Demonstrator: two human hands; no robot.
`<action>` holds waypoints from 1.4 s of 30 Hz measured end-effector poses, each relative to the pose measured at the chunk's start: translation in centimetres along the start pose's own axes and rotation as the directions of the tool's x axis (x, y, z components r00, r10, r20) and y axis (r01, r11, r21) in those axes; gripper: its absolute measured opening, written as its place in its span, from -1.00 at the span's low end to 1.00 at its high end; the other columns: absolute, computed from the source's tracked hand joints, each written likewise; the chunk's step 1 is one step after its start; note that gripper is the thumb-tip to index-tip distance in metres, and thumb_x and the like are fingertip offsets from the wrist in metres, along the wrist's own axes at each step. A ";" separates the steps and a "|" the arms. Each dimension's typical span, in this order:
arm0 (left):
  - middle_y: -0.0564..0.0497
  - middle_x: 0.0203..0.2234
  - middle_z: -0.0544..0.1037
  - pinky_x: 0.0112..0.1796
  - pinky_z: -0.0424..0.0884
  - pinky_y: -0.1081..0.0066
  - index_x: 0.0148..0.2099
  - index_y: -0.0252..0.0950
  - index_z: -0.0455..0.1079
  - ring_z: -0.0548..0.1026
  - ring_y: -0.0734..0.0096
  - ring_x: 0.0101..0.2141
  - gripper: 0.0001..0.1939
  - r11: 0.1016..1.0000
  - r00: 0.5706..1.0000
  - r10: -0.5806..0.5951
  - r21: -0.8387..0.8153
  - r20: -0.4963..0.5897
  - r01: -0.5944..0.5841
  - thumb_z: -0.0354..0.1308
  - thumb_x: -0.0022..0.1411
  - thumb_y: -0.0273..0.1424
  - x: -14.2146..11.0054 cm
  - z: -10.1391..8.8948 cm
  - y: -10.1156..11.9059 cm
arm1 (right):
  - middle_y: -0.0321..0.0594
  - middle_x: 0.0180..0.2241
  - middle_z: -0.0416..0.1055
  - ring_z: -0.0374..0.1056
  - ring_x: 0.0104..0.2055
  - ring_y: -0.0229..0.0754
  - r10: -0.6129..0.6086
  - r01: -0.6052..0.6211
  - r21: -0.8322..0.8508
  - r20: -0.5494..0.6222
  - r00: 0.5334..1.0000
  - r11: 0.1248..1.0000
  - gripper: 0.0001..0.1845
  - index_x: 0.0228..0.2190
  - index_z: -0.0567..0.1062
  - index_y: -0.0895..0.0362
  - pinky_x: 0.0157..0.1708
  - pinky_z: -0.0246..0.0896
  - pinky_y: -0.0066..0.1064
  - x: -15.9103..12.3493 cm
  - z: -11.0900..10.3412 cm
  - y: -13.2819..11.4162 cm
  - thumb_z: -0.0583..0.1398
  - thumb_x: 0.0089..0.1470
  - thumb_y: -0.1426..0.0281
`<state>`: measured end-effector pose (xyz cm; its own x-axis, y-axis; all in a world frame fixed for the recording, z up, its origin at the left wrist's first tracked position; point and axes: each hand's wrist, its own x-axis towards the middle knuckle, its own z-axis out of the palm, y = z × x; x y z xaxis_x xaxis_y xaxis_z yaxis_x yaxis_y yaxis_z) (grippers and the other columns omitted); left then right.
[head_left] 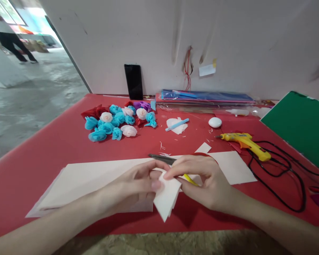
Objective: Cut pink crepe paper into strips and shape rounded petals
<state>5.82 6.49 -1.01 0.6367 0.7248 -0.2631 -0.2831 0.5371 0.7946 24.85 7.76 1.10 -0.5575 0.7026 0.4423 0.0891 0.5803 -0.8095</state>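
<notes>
My left hand (138, 184) pinches a folded white paper piece (166, 200) just above the red table (55, 141). My right hand (204, 180) also pinches that paper at its top, and it holds yellow-handled scissors (162, 158) whose blades point left past the fingers. Under both hands lies a long stack of white paper sheets (90, 175).
Blue, white, red and purple paper flowers (117, 122) lie at the back left. A yellow glue gun (244, 141) with black cable (281, 177) lies right, beside a green board (303, 124). A black phone (133, 81) leans on the wall. A person walks far left.
</notes>
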 end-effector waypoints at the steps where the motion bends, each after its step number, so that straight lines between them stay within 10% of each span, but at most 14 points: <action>1: -0.01 -0.39 0.50 -0.40 0.36 0.47 -0.17 -0.26 0.36 0.46 0.42 -0.44 -0.69 1.000 1.000 0.012 -0.009 0.015 -0.012 0.26 -0.02 -0.39 0.1 0.0 -0.2 | -0.19 -0.43 0.50 0.38 -0.39 -0.28 -0.019 0.019 -0.002 0.016 1.000 1.000 -0.74 -0.38 0.54 0.20 -0.37 0.27 -0.46 0.0 0.0 0.0 0.11 -0.07 0.66; 13: 0.14 -0.50 0.49 -0.40 0.35 0.57 -0.43 -0.22 0.46 0.43 0.55 -0.46 -0.93 0.979 0.945 0.193 0.117 -0.263 -0.167 0.27 0.01 -0.49 -0.6 1.2 0.1 | -0.38 -0.40 0.23 0.18 -0.38 -0.30 0.293 -0.297 -0.122 -0.052 0.955 0.947 -0.67 -0.38 0.27 0.09 -0.43 0.12 -0.47 -0.5 1.4 -0.3 0.28 -0.21 0.41; 21: 0.12 -0.44 0.53 -0.26 0.37 0.49 -0.44 -0.20 0.43 0.47 0.45 -0.33 -0.90 0.912 0.895 0.375 0.269 -0.240 -0.310 0.23 0.06 -0.50 -1.0 0.8 -0.1 | -0.32 -0.51 0.27 0.20 -0.45 -0.33 0.090 -0.101 -0.122 -0.091 0.992 0.987 -0.89 -0.52 0.29 0.16 -0.44 0.10 -0.48 -0.4 1.6 -0.7 0.12 -0.02 0.56; 28: 0.12 -0.38 0.63 -0.12 0.37 0.38 -0.28 -0.02 0.55 0.54 0.30 -0.29 -0.76 0.560 0.830 0.551 0.776 -0.088 -0.289 0.22 0.05 -0.49 -1.3 0.9 1.1 | -0.30 -0.49 0.31 0.21 -0.43 -0.29 0.017 -0.037 -0.274 -0.076 0.997 0.961 -0.87 -0.48 0.30 0.14 -0.42 0.12 -0.45 -0.2 0.9 -0.5 0.13 -0.07 0.60; 38: 0.10 -0.35 0.62 -0.17 0.43 0.37 -0.18 0.04 0.50 0.58 0.26 -0.32 -0.67 0.240 0.720 0.689 0.909 0.087 -0.340 0.16 0.09 -0.52 -1.4 -0.3 0.5 | -0.28 -0.49 0.39 0.23 -0.43 -0.30 -0.041 0.028 -0.318 -0.036 0.998 0.948 -0.91 -0.48 0.38 0.16 -0.42 0.15 -0.46 0.0 0.2 -0.1 0.16 0.01 0.57; 42: 0.15 -0.36 0.62 -0.29 0.44 0.51 -0.15 0.06 0.48 0.58 0.35 -0.34 -0.57 0.111 0.646 0.748 0.931 0.153 -0.348 0.15 0.05 -0.61 -1.6 -0.5 0.8 | -0.24 -0.48 0.37 0.22 -0.42 -0.21 0.069 0.009 -0.625 0.101 0.992 0.780 -0.91 -0.44 0.39 0.17 -0.43 0.14 -0.37 0.1 -1.0 0.5 0.11 0.05 0.55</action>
<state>4.23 5.93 -0.23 0.3096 0.8042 0.5074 0.4147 -0.5944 0.6890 25.61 8.51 1.14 -0.6305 0.6958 0.3440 0.5804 0.7169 -0.3864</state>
